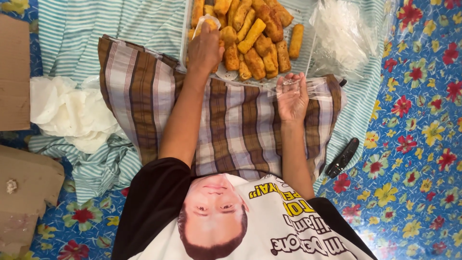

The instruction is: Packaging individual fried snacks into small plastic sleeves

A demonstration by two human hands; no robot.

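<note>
Floral mat below; left hand [204, 48] clenched on fried roll [210, 22] over tray [308, 53], right hand [292, 96] pinching clear bag [313, 86] nearby.

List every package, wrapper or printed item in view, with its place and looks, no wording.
Clear plastic bag: in the right hand.
Pile of clear bags: upper right.
Cardboard pieces: brown, left edge.
Printed shirt: white, bottom centre.
</note>
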